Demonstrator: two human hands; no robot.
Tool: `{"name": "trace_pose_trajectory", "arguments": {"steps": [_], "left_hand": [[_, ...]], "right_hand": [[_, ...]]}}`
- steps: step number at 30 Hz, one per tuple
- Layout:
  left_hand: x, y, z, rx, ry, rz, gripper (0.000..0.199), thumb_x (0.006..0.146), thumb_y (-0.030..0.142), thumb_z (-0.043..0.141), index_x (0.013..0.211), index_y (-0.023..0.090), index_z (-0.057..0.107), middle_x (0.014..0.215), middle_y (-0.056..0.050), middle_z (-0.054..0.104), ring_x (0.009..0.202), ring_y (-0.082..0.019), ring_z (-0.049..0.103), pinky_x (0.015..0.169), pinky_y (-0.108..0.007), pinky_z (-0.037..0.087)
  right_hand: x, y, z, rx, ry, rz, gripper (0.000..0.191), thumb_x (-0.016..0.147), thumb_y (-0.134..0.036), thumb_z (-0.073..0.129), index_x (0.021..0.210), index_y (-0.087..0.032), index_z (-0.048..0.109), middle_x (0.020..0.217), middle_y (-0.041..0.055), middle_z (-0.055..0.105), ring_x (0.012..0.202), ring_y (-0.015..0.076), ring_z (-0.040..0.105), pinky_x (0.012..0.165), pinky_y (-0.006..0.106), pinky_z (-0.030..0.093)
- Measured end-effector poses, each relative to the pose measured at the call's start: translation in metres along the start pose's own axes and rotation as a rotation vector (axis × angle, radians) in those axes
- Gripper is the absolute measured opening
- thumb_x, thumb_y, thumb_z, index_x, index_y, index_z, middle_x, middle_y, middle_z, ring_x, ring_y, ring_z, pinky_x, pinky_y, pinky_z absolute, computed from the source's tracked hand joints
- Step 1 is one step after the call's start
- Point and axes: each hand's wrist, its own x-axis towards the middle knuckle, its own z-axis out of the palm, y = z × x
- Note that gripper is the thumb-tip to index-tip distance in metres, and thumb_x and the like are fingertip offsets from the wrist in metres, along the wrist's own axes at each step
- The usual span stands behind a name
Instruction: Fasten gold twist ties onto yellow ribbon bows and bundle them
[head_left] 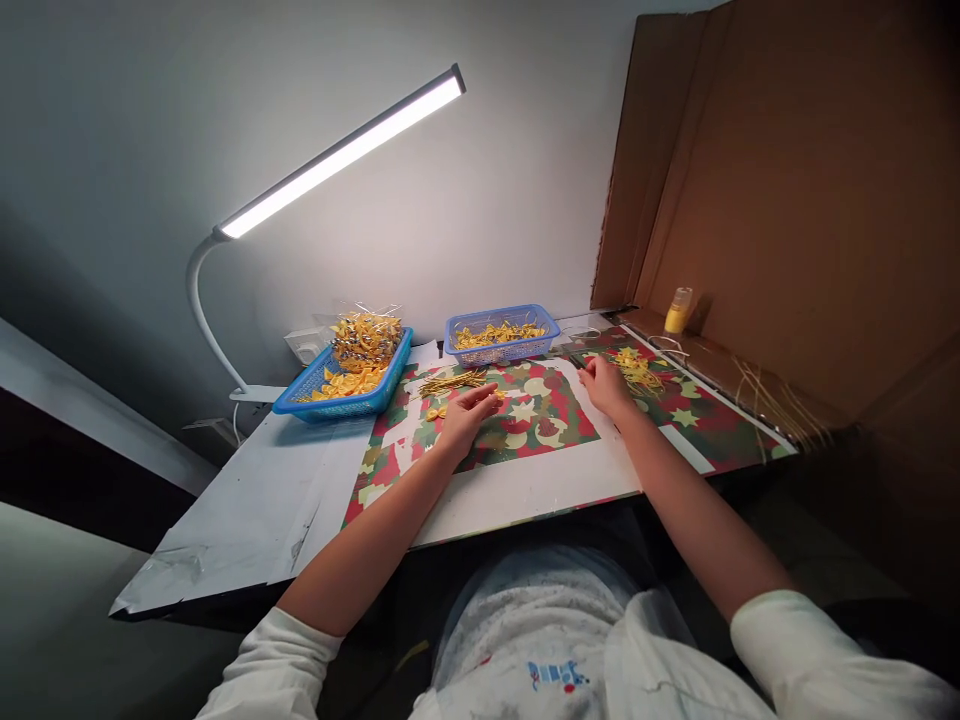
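Currently both hands are over the surface (225,510), well apart from each other. The left hand (466,415) is bent with its fingers drawn narrow, tips at a small yellow piece (500,396) — whether they grip it or only touch it, I cannot tell. Just beside this hand, more yellow bits (436,413) lie on the patterned sheet (574,432), with a bundle of gold ties (452,382) behind them. The right hand (606,388) has its thumb and forefinger close together near something thin and dark; whether it is held is too small to tell. Right of that hand lies a loose heap of yellow strands (637,372). Along the back stand a violet-blue basket (501,354) of golden pieces and, to its left, a bright blue basket (337,408) with yellow pieces and a clear-wrapped bunch — all lit by a white lamp (345,160)
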Motion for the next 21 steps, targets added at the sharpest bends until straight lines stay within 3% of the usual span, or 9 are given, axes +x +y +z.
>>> {"name": "trace_pose_trajectory", "arguments": {"steps": [3, 6, 9, 11, 16, 21], "left_hand": [[0.0, -0.001, -0.001, 0.056, 0.029, 0.029, 0.048, 0.057, 0.035, 0.085, 0.101, 0.018, 0.075, 0.083, -0.005, 0.075, 0.08, -0.02, 0.069, 0.085, -0.037, 0.055], [-0.001, -0.001, -0.001, 0.121, 0.039, 0.055, 0.045, 0.057, 0.032, 0.085, 0.1, 0.018, 0.076, 0.085, -0.006, 0.076, 0.08, -0.021, 0.07, 0.083, -0.037, 0.056], [-0.002, -0.001, -0.001, 0.173, 0.027, 0.1, 0.042, 0.059, 0.031, 0.084, 0.098, 0.019, 0.077, 0.087, -0.007, 0.076, 0.082, -0.023, 0.07, 0.082, -0.037, 0.056], [-0.003, -0.002, 0.0, 0.188, 0.016, 0.137, 0.039, 0.06, 0.031, 0.084, 0.097, 0.018, 0.077, 0.087, -0.007, 0.076, 0.082, -0.023, 0.071, 0.079, -0.036, 0.057], [-0.002, -0.004, 0.002, 0.22, -0.016, 0.2, 0.036, 0.058, 0.028, 0.084, 0.091, 0.017, 0.076, 0.087, -0.007, 0.076, 0.077, -0.022, 0.071, 0.075, -0.034, 0.057], [-0.004, -0.003, 0.003, 0.244, -0.006, 0.194, 0.041, 0.058, 0.034, 0.085, 0.093, 0.015, 0.076, 0.088, -0.009, 0.077, 0.081, -0.024, 0.072, 0.078, -0.037, 0.058]], "right_hand": [[-0.014, -0.014, 0.008, 0.3, -0.127, -0.083, 0.014, 0.086, -0.024, 0.057, 0.076, -0.022, 0.048, 0.056, -0.0043, 0.056, 0.052, 0.0112, 0.048, 0.056, 0.022, 0.036], [-0.034, -0.028, 0.019, 0.578, -0.371, -0.097, 0.017, 0.085, -0.035, 0.06, 0.078, -0.022, 0.052, 0.049, -0.0082, 0.047, 0.047, 0.0085, 0.04, 0.049, 0.019, 0.029], [-0.053, -0.037, 0.026, 0.625, -0.583, -0.132, 0.027, 0.086, -0.044, 0.057, 0.075, -0.02, 0.057, 0.048, -0.0076, 0.041, 0.045, 0.0077, 0.034, 0.046, 0.019, 0.025], [-0.062, -0.04, 0.029, 0.538, -0.651, -0.243, 0.033, 0.088, -0.047, 0.053, 0.075, -0.019, 0.063, 0.05, -0.006, 0.041, 0.046, 0.0081, 0.033, 0.047, 0.02, 0.025], [-0.069, -0.039, 0.034, 0.262, -0.572, -0.611, 0.036, 0.09, -0.042, 0.05, 0.07, -0.018, 0.069, 0.059, -0.0008, 0.054, 0.061, 0.012, 0.047, 0.06, 0.022, 0.034], [-0.065, -0.035, 0.035, 0.064, -0.493, -0.595, 0.028, 0.089, -0.032, 0.052, 0.102, -0.019, 0.073, 0.08, 0.0029, 0.068, 0.072, 0.0148, 0.056, 0.064, 0.024, 0.036]]}}
